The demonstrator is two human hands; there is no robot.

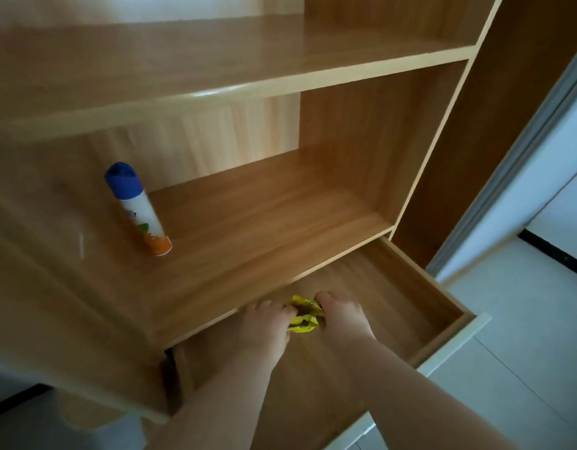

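Note:
A crumpled yellow wrapper [304,315] sits over the pulled-out wooden drawer [420,293], held between both hands. My left hand [267,326] grips its left side with curled fingers. My right hand [340,315] grips its right side, fingers bent down over it. Most of the wrapper is hidden between the hands, so its printing cannot be read.
A spray can [138,209] with a blue cap and orange base stands on the shelf board [248,228] above the drawer. A higher shelf [215,69] runs overhead. A white-framed doorway [521,177] and pale tiled floor [524,336] lie to the right.

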